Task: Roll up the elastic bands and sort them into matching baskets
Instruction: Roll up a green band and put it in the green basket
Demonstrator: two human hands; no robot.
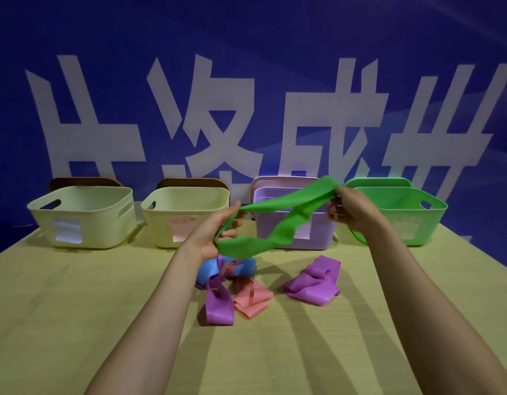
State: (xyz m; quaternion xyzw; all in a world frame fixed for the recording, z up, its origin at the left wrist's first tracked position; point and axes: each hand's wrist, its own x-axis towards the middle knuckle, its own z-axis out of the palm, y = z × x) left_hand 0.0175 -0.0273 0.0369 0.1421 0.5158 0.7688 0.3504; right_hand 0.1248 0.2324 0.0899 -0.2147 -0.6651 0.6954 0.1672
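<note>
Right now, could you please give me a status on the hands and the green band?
Left hand, right hand both gripping green band above table. Band unrolled, twisted. Green basket at right, path clear.

A staged demonstration setup: a blue printed banner (246,81) backs a plain worktop (61,309) with labelled baskets (84,218).

**Camera placement: one head-worn view**

A single wide-angle camera sits on the person's head, facing forward and down across the tabletop (61,323). Both forearms (161,309) enter from the bottom edge, close to the lens. The row of baskets (84,223) stands farther off at the tabletop's back edge, with the blue banner (246,29) filling the upper frame behind them.
</note>
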